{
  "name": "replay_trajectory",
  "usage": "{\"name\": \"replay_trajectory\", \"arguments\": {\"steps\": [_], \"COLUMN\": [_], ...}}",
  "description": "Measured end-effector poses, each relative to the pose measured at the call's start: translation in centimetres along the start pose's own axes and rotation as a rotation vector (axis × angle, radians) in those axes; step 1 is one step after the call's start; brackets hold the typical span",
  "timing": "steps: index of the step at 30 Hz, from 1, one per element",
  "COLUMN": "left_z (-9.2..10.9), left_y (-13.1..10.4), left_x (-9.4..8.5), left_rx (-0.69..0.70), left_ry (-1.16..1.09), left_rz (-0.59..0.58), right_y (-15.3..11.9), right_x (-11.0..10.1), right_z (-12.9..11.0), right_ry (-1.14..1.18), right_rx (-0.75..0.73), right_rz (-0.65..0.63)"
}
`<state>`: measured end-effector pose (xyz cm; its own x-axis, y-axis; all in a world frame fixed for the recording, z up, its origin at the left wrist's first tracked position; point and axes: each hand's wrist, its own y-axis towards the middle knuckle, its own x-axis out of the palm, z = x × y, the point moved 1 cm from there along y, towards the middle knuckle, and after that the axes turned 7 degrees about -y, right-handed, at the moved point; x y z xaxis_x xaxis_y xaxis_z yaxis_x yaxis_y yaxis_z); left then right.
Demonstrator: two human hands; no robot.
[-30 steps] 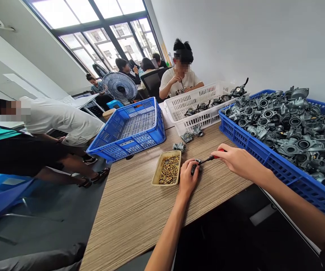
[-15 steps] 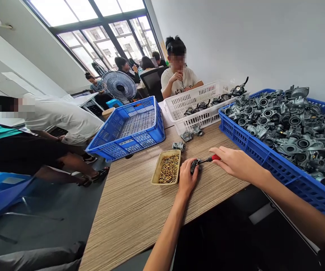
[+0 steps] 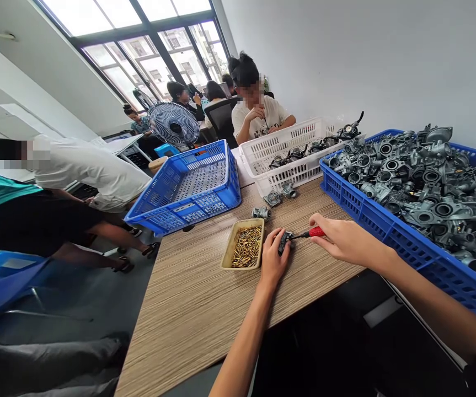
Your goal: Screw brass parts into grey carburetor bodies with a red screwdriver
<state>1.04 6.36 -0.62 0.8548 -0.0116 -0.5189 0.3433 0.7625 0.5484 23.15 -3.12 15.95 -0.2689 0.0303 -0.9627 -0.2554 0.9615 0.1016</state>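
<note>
At a wood-grain table (image 3: 196, 309), your right hand (image 3: 343, 238) holds a red-handled screwdriver (image 3: 316, 232), its shaft at the metal part (image 3: 286, 241) gripped in your left hand (image 3: 273, 260). A tray (image 3: 228, 249) of brass pieces (image 3: 246, 247) sits just beside that hand; beyond are three castings (image 3: 271, 198), a white crate (image 3: 261, 183), a seated co-worker (image 3: 278, 113).

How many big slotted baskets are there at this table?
3: a blue basket on the left, a white basket in the middle, a heaped blue basket on the right.
</note>
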Motion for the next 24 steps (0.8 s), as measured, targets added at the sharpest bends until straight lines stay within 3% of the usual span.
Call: {"name": "replay_trajectory", "arguments": {"steps": [8, 14, 20, 24], "left_z": [0.17, 0.28, 0.23, 0.29], "left_y": [0.02, 0.1, 0.03, 0.03], "left_x": [-0.13, -0.16, -0.15, -0.23], "left_rx": [0.006, 0.001, 0.004, -0.003], "left_ry": [-0.008, 0.002, -0.003, -0.001], "left_rz": [0.008, 0.007, 0.012, 0.008], "right_y": [0.08, -0.12, 0.21, 0.12], "right_x": [-0.16, 0.05, 0.17, 0.24], "right_z": [-0.11, 0.21, 0.16, 0.34], "right_ry": [-0.023, 0.033, -0.044, 0.02], "right_rx": [0.075, -0.014, 0.066, 0.019], "right_rz": [-0.042, -0.003, 0.003, 0.013]}}
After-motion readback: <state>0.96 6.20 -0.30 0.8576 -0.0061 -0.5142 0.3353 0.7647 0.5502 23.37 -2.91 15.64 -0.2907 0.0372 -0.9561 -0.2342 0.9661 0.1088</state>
